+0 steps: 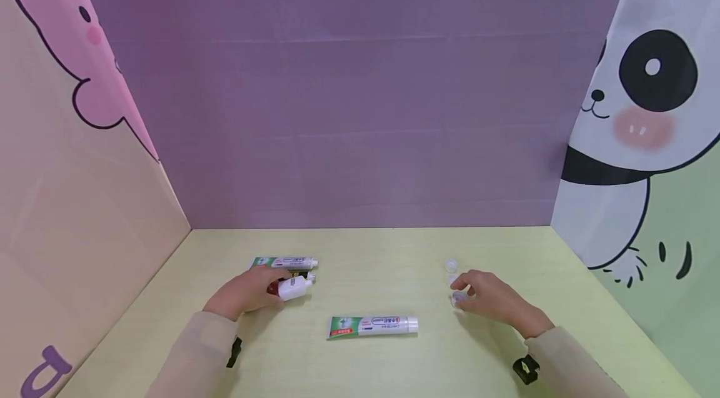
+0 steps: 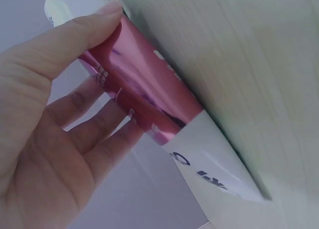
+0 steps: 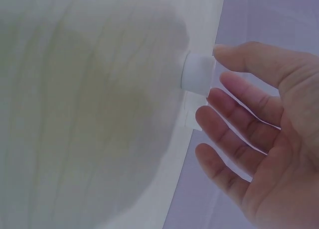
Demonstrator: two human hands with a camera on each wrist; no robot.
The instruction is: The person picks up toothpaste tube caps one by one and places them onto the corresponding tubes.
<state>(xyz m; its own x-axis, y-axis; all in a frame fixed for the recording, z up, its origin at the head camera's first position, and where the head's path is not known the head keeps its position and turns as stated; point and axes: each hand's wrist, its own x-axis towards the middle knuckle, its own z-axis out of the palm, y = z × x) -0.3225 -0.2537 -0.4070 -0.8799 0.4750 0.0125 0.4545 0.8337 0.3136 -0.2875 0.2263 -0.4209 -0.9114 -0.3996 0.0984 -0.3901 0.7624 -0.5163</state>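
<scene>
My left hand [image 1: 250,292] grips a red and white squeeze tube [image 2: 149,89], thumb on one side and fingers on the other. Its narrow nozzle end points right in the head view, and its flat white tail lies close over the table in the left wrist view. Just behind it are a dark-labelled tube [image 1: 300,274], mostly hidden, and a green and white toothpaste tube [image 1: 287,262] with a bare nozzle. On the right, my right hand [image 1: 489,299] has its thumb and loosely bent fingertips right at a white cap [image 3: 198,74] standing on the table.
Two more small whitish caps stand in a row behind it, the farthest cap [image 1: 451,265] at the back. A capped green and white toothpaste tube [image 1: 372,326] lies at front centre. A purple panel [image 1: 365,104] closes off the table's [image 1: 382,279] back, with printed side walls.
</scene>
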